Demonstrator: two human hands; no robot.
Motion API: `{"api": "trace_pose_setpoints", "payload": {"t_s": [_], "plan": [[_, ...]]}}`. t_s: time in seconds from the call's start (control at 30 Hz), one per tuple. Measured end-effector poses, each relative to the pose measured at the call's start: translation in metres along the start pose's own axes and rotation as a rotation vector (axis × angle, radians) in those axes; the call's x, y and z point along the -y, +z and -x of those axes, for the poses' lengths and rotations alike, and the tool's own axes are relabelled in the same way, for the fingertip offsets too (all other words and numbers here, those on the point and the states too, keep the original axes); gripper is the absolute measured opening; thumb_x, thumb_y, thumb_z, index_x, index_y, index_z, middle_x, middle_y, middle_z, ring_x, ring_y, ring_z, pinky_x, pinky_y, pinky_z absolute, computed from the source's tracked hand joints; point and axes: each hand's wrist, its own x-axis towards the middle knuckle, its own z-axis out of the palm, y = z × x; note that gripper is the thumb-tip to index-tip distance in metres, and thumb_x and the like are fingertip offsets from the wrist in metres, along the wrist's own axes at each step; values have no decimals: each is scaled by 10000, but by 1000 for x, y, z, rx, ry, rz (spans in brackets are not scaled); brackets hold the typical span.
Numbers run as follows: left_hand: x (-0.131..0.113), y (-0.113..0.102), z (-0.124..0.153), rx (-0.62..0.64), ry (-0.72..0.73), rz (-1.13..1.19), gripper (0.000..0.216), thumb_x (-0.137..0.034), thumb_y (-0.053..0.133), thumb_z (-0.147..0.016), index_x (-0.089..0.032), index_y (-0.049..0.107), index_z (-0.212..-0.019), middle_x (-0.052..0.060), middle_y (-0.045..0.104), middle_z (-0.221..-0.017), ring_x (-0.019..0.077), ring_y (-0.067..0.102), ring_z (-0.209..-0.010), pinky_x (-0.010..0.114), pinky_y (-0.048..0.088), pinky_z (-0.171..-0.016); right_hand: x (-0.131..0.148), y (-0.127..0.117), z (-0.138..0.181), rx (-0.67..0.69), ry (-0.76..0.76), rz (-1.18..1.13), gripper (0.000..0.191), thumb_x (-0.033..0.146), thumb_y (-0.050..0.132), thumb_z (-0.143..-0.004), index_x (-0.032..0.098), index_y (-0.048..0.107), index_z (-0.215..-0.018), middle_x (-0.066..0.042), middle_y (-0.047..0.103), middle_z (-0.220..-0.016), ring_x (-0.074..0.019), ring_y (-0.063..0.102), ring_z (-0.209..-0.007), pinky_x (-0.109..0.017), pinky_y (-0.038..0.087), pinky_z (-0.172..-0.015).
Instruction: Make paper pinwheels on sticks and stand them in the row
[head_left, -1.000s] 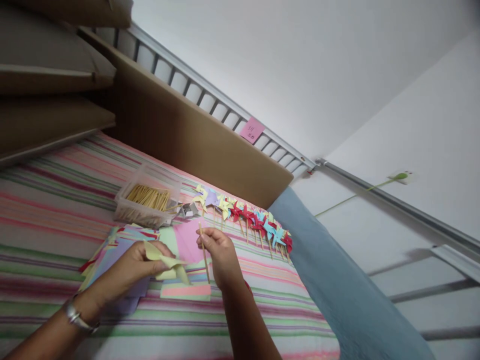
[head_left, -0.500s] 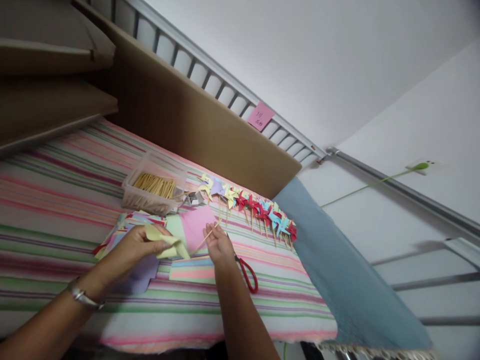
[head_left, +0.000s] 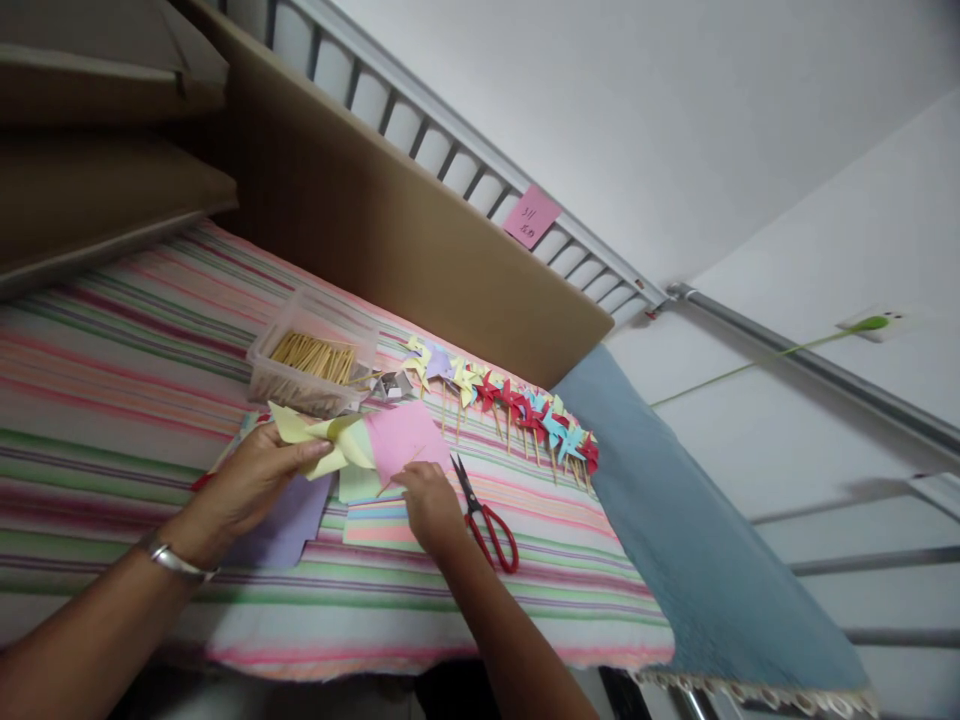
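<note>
My left hand (head_left: 251,475) pinches a yellow paper pinwheel (head_left: 351,445) between thumb and fingers, above the papers on the bed. My right hand (head_left: 431,505) is turned palm down, its fingers closed on a thin wooden stick (head_left: 388,487); the part inside the hand is hidden. Beneath the hands lie a pink paper square (head_left: 401,438), a pale green sheet (head_left: 358,486), strips of several colours (head_left: 382,531) and a purple sheet (head_left: 285,530). Red-handled scissors (head_left: 475,508) rest to the right of my right hand, blades slightly apart.
A clear plastic box (head_left: 262,375) of wooden sticks (head_left: 311,355) stands behind the papers. Finished pinwheels (head_left: 510,400) lie in a row along a cardboard panel (head_left: 420,250). Striped cloth (head_left: 337,620) covers the surface; blue fabric (head_left: 675,520) hangs at the right.
My right hand has turned from palm up to palm down with the stick. The yellow pinwheel in my left hand has turned and its blades show more openly.
</note>
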Motion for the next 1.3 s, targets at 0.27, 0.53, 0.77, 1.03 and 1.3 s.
{"api": "trace_pose_setpoints", "payload": {"t_s": [0.27,0.53,0.77,1.03,1.3], "plan": [[5,1,0,11,-22,-29,287,-216,757,-625,-157,715,-902,58,720,-840,207,630,-822,270,477,-736,11,5,-21,250,-147,247,153,110,519,-788,163,655,-835,-104,614,-870,-229,503,-929,-363,357,-854],[17,3,3,68,-84,-152,167,-249,759,-619,-172,716,-761,38,698,-724,173,604,-674,265,453,-643,34,-17,-25,172,-20,-89,67,171,494,-823,163,560,-828,-38,639,-780,-150,590,-731,-271,454,-682],[16,11,10,326,189,-482,55,-226,671,-701,-186,708,-695,45,666,-736,180,604,-703,268,443,-654,74,-21,-18,99,208,-882,105,261,577,-749,162,575,-783,41,574,-573,-78,507,-478,-182,412,-478],[2,10,22,234,512,-665,123,-139,613,-760,-213,706,-789,48,694,-803,193,619,-823,309,453,-792,95,-23,-11,33,291,-1167,157,262,721,-601,156,635,-679,53,566,-509,-73,472,-445,-180,348,-443],[-3,4,26,87,654,-723,145,-135,616,-758,-239,710,-795,41,684,-857,190,608,-855,309,448,-795,112,-26,-13,-10,229,-1115,118,231,745,-596,169,681,-674,23,624,-592,-98,533,-532,-196,388,-500]]}}
